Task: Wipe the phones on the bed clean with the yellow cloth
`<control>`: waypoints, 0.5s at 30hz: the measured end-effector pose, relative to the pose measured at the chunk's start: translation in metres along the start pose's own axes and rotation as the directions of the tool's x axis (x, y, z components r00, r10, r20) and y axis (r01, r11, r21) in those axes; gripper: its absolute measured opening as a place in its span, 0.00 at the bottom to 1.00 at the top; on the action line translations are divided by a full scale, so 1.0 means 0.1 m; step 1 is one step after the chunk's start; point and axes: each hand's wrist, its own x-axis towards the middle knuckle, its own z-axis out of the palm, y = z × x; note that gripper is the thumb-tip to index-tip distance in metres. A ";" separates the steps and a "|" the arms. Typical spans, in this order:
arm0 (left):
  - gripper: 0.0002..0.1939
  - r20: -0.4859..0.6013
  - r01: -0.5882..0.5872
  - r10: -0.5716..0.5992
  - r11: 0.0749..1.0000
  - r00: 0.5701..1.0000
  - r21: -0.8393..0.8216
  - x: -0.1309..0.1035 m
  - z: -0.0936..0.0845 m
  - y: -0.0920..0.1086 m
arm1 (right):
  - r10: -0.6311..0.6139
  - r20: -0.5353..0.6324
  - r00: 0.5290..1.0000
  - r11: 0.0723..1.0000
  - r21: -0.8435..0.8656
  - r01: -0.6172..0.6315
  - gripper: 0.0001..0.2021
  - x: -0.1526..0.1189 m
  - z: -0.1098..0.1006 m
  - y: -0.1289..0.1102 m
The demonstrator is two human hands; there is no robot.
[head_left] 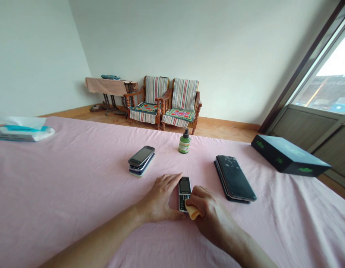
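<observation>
A small keypad phone point(185, 186) lies upright in front of me on the pink cloth point(85, 178). My left hand point(162, 197) spans its left side, with the fingertips at its top edge and the thumb at its bottom edge. Pinched in my right hand point(204, 204) is a folded yellow cloth point(193, 211), which touches the lower right of the keypad. A stack of phones point(141, 160) sits beyond my left hand. On the right lies another stack of larger phones point(235, 178). A green spray bottle point(184, 142) stands behind the keypad phone.
A tissue pack point(24, 130) lies at the far left of the table, and a black box point(290, 154) at the far right. Beyond the table are two wooden chairs point(179, 100) and a cloth-covered side table point(108, 86) against the wall.
</observation>
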 end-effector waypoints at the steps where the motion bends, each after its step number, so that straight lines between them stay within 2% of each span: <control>1: 0.55 -0.009 -0.006 0.006 1.000 1.000 0.004 0.00 0.01 0.00 | -0.003 -0.010 1.000 1.000 0.008 0.004 0.12 0.00 0.02 -0.01; 8: 0.53 -0.041 -0.039 0.040 0.999 0.998 0.022 0.00 0.05 -0.04 | 0.010 -0.024 1.000 0.999 0.050 -0.009 0.12 0.01 0.08 -0.03; 15: 0.51 -0.072 -0.067 0.070 0.997 0.995 0.049 0.01 0.09 -0.08 | -0.048 -0.045 0.998 0.997 0.063 0.051 0.15 0.06 0.13 -0.07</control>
